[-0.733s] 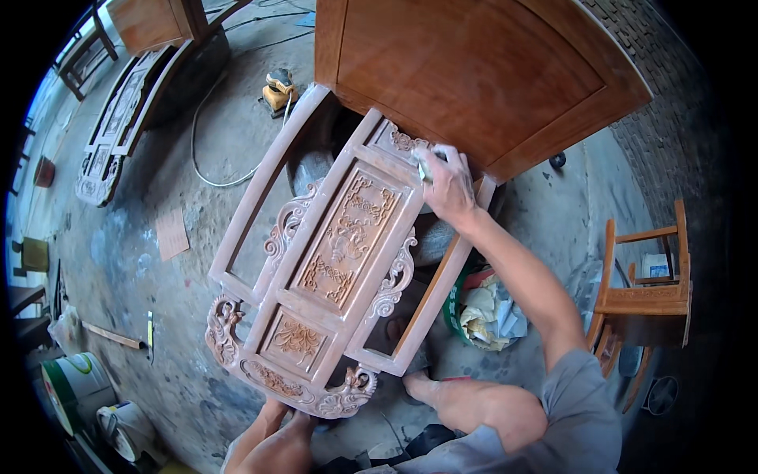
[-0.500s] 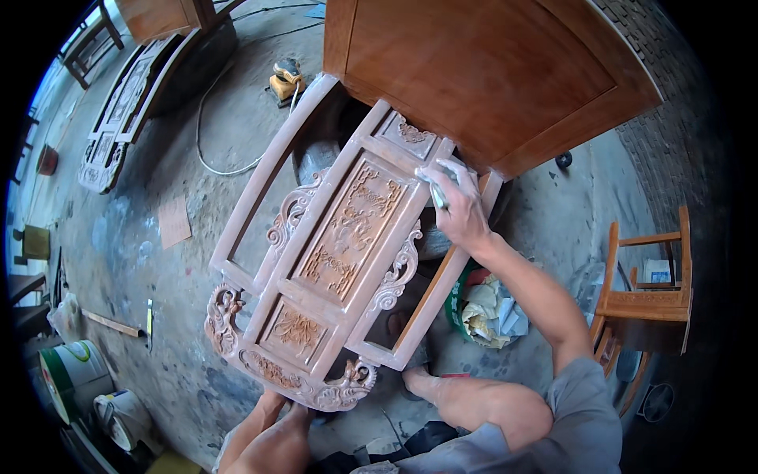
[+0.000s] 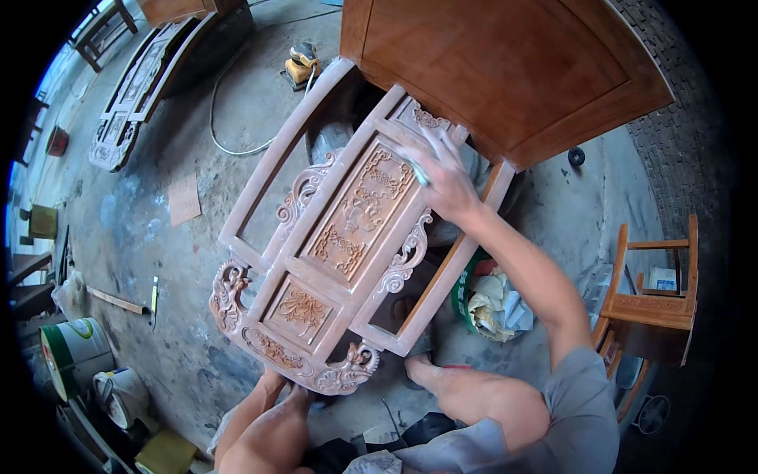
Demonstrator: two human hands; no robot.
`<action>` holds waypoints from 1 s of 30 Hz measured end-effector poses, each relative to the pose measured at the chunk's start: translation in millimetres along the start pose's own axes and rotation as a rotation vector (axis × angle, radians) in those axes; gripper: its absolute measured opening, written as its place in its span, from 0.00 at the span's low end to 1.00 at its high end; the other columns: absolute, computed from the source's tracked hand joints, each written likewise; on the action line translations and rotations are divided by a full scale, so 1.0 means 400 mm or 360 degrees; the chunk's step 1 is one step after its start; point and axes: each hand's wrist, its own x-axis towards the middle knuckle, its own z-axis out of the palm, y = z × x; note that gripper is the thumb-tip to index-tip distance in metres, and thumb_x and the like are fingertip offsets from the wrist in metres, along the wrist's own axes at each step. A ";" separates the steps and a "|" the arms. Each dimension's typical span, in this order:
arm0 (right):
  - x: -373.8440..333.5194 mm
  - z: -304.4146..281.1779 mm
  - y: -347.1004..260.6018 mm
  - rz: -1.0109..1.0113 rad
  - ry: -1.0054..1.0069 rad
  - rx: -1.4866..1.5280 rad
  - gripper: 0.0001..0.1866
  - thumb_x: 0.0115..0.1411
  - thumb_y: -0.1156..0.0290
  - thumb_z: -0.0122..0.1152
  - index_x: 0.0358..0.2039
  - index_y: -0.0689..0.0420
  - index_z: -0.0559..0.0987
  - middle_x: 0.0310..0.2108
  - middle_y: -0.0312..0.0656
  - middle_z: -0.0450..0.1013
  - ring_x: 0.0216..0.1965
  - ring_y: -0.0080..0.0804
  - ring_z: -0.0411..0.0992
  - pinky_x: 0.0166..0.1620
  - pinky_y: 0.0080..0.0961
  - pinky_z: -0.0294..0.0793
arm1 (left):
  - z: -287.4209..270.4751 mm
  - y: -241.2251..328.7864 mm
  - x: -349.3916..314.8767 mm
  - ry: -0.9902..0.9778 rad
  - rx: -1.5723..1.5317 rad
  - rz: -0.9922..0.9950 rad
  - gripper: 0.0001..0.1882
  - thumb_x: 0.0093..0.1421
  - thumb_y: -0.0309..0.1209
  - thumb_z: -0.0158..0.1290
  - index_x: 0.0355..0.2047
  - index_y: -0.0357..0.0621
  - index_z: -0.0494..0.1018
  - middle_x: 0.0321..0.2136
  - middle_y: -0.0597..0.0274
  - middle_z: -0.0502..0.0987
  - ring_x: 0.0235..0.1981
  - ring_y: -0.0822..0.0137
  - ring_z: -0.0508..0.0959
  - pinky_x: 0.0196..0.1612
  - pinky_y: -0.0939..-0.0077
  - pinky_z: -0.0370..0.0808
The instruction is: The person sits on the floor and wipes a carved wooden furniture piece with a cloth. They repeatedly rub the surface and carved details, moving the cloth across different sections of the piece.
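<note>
Pale, dusty wood makes up the chair back (image 3: pixel 294 257), lying face-up under the right hand (image 3: pixel 452 186), probably so the carving stays within reach; a brown board (image 3: pixel 505 71) stands beyond that hand. Its fingers, blurred but fairly straight, hold a pale pad (image 3: pixel 419 171) against the frame. The left hand (image 3: pixel 273 382) is mostly hidden under the near end, perhaps bracing it; I cannot tell its grip. Nearer than the right hand, a green bin (image 3: pixel 459 304) holds crumpled paper (image 3: pixel 491 300); left of the left hand, two buckets' (image 3: pixel 83 347) contents are unclear.

One right hand (image 3: pixel 452 186), one pale pad (image 3: pixel 421 173), two carved frames (image 3: pixel 314 259), one sander (image 3: pixel 301 66), two white pails (image 3: pixel 124 399), one green tub (image 3: pixel 461 296)
</note>
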 end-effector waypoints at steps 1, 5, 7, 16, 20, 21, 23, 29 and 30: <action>-0.039 -0.015 0.000 0.0010 -0.0004 -0.0004 0.22 0.64 0.75 0.56 0.59 0.53 0.80 0.63 0.64 0.72 0.70 0.63 0.63 0.76 0.55 0.52 | -0.010 0.002 -0.004 0.0003 0.0017 -0.0045 0.46 0.46 0.16 0.47 0.71 0.30 0.61 0.71 0.26 0.58 0.70 0.30 0.63 0.69 0.55 0.66; 0.010 0.000 0.002 -0.0038 0.0093 0.0012 0.21 0.64 0.69 0.63 0.57 0.53 0.81 0.61 0.65 0.73 0.69 0.63 0.64 0.75 0.57 0.53 | -0.006 -0.036 -0.041 0.0051 -0.0028 0.0266 0.45 0.46 0.16 0.46 0.70 0.27 0.61 0.71 0.25 0.58 0.72 0.31 0.60 0.72 0.56 0.63; 0.060 0.039 -0.010 -0.0057 0.0105 0.0032 0.21 0.64 0.66 0.66 0.58 0.52 0.81 0.61 0.63 0.74 0.69 0.63 0.65 0.75 0.58 0.54 | 0.040 -0.052 -0.020 0.0134 -0.0022 0.0251 0.44 0.46 0.16 0.46 0.70 0.25 0.61 0.71 0.25 0.58 0.73 0.31 0.59 0.73 0.57 0.62; 0.064 0.023 -0.007 -0.0089 0.0053 -0.0062 0.21 0.64 0.68 0.64 0.58 0.51 0.81 0.61 0.57 0.75 0.69 0.57 0.67 0.75 0.61 0.54 | 0.043 -0.054 -0.030 0.0225 -0.0244 0.0234 0.43 0.46 0.17 0.47 0.69 0.23 0.63 0.70 0.24 0.59 0.73 0.33 0.59 0.74 0.58 0.61; 0.013 -0.029 -0.015 -0.0080 -0.0064 -0.0139 0.23 0.60 0.72 0.61 0.58 0.53 0.81 0.58 0.60 0.77 0.67 0.59 0.68 0.75 0.57 0.55 | 0.014 -0.054 -0.051 0.0239 -0.0165 0.0328 0.42 0.47 0.17 0.47 0.67 0.22 0.63 0.70 0.23 0.59 0.72 0.31 0.62 0.73 0.57 0.63; -0.021 -0.067 0.009 -0.0077 -0.0153 -0.0149 0.24 0.59 0.74 0.60 0.58 0.53 0.81 0.57 0.60 0.77 0.67 0.59 0.68 0.75 0.57 0.55 | 0.018 -0.063 -0.054 0.0259 -0.0195 0.0325 0.42 0.47 0.17 0.47 0.67 0.22 0.64 0.70 0.23 0.60 0.72 0.32 0.62 0.73 0.57 0.63; -0.049 -0.081 0.018 -0.0098 -0.0054 -0.0140 0.28 0.52 0.78 0.54 0.56 0.56 0.82 0.54 0.61 0.79 0.64 0.61 0.70 0.75 0.56 0.55 | 0.036 -0.069 -0.050 0.0279 -0.0210 0.0324 0.41 0.47 0.18 0.47 0.67 0.22 0.65 0.70 0.24 0.60 0.72 0.32 0.62 0.73 0.57 0.63; -0.016 -0.113 0.041 -0.0260 -0.0242 -0.0248 0.19 0.55 0.77 0.60 0.48 0.52 0.86 0.43 0.52 0.81 0.53 0.52 0.77 0.72 0.53 0.62 | 0.081 -0.070 -0.055 0.0359 -0.0199 0.0271 0.40 0.47 0.18 0.47 0.66 0.23 0.67 0.68 0.25 0.63 0.71 0.34 0.64 0.73 0.57 0.63; -0.019 -0.131 0.048 -0.0257 -0.0320 -0.0196 0.18 0.56 0.75 0.61 0.47 0.53 0.86 0.39 0.50 0.82 0.49 0.49 0.78 0.72 0.52 0.62 | 0.089 -0.069 -0.057 0.0366 -0.0201 0.0257 0.40 0.47 0.18 0.47 0.65 0.23 0.67 0.68 0.25 0.63 0.71 0.34 0.64 0.73 0.57 0.63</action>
